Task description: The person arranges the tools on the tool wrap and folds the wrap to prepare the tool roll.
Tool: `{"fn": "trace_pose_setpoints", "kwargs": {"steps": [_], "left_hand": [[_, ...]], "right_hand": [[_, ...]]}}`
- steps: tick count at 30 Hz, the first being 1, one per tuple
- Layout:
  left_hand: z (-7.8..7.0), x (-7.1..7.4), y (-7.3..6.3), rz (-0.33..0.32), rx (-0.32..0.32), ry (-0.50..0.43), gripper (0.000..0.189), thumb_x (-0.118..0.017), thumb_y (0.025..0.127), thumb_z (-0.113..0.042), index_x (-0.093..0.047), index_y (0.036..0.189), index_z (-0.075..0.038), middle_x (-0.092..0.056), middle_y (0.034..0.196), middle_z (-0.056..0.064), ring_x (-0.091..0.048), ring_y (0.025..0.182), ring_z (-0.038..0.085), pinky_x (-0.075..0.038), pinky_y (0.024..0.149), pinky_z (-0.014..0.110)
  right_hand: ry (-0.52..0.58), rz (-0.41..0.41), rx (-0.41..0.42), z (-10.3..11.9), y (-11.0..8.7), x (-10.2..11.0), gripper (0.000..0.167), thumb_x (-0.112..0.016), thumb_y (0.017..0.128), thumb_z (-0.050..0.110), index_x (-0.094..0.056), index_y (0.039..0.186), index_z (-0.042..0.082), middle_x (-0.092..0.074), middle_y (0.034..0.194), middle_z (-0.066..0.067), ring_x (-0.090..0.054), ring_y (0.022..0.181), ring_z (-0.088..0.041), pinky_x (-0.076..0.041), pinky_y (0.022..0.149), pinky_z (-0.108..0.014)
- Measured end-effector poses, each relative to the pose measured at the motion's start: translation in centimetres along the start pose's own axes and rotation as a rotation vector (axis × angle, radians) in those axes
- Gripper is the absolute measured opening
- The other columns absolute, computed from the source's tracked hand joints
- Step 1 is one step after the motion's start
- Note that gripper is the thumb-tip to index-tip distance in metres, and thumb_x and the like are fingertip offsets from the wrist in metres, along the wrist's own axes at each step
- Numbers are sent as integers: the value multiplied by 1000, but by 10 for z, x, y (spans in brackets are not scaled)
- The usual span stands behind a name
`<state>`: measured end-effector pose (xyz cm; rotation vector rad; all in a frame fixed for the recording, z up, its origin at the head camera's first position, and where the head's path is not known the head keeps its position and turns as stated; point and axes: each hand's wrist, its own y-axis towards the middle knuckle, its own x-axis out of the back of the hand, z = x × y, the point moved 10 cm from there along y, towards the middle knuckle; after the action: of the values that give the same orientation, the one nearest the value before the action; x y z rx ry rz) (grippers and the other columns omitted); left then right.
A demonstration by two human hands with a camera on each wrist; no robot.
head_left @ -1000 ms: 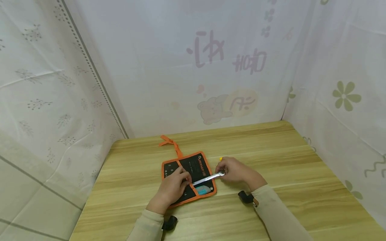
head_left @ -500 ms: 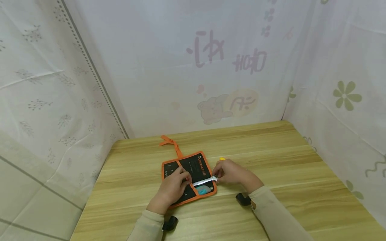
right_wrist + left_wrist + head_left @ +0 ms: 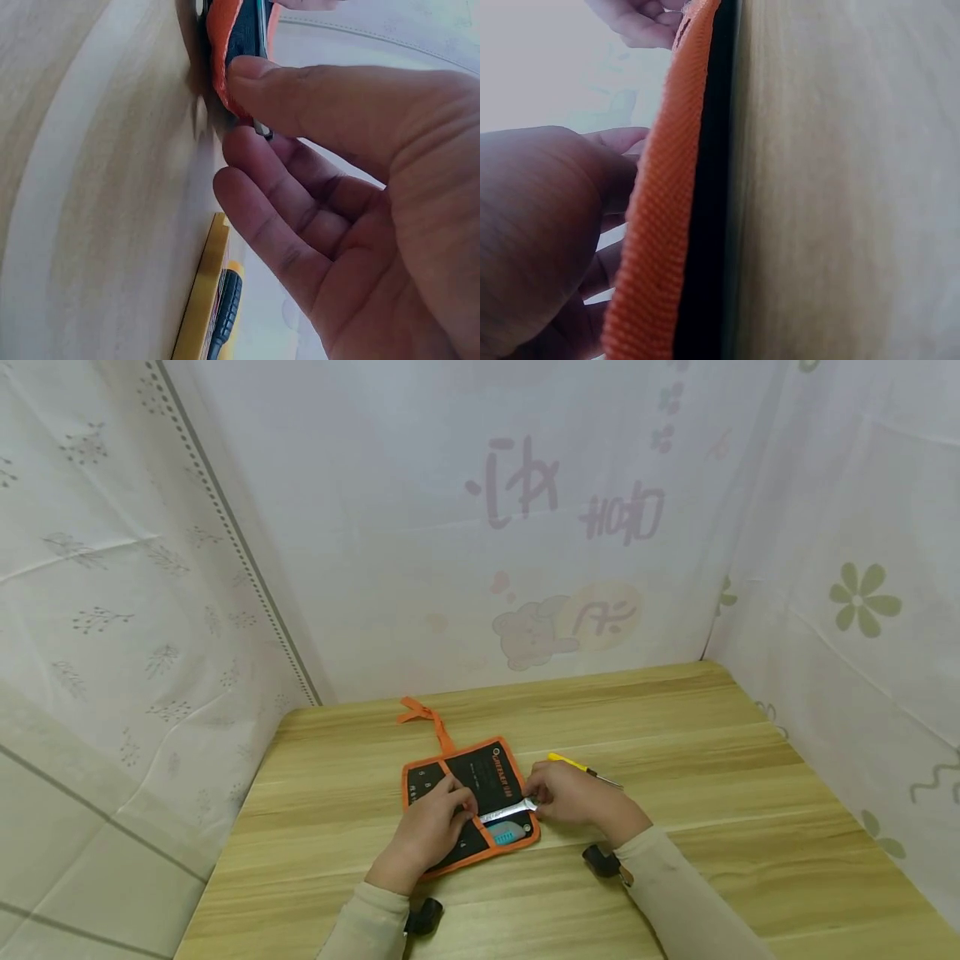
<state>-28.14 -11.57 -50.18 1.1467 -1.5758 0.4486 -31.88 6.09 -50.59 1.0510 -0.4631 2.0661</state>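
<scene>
A black tool pouch [image 3: 480, 777] with orange trim lies unrolled on the table. Its pocket edge is pinched between the thumb and fingers of my left hand [image 3: 431, 827]. A silver wrench [image 3: 501, 814] lies across the pouch, one end hidden under the pocket edge by the left fingers. My right hand [image 3: 573, 793] pinches the wrench's other end at the pouch's right border. In the right wrist view, the thumb and fingers close around that end beside the orange trim [image 3: 223, 45]. A teal and grey tool [image 3: 508, 832] sits in the pouch just below the wrench.
Behind my right hand lies a yellow-handled tool [image 3: 567, 762] with a thin metal shaft. An orange tie [image 3: 427, 712] trails from the pouch towards the table's back edge. Patterned curtains [image 3: 420, 527] hang behind and at both sides of the wooden table [image 3: 337, 760].
My right hand has moved left and slightly down, sliding the wrench further under the pocket edge. More of the yellow-handled tool shows behind it. The left hand stays in place.
</scene>
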Motion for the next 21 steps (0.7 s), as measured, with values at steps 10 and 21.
{"fn": "trace_pose_setpoints", "kwargs": {"steps": [10, 21], "left_hand": [[-1, 0, 1, -4, -2, -2, 16, -77, 97, -15, -67, 95, -27, -52, 101, -9, -48, 67, 3, -45, 58, 24], [-7, -2, 2, 1, -30, -28, 16, -76, 99, -14, -66, 95, -26, -53, 100, -7, -50, 73, 5, -48, 63, 25]], "right_hand": [[-61, 6, 38, 8, 5, -10, 25, -81, 93, 9, -77, 117, 11, -60, 105, 7, -57, 87, -3, -54, 79, -24], [-104, 22, 52, 26, 9, -20, 28, -80, 95, 11, -78, 122, 10, -60, 105, 8, -54, 82, -2, -51, 75, -23]]}}
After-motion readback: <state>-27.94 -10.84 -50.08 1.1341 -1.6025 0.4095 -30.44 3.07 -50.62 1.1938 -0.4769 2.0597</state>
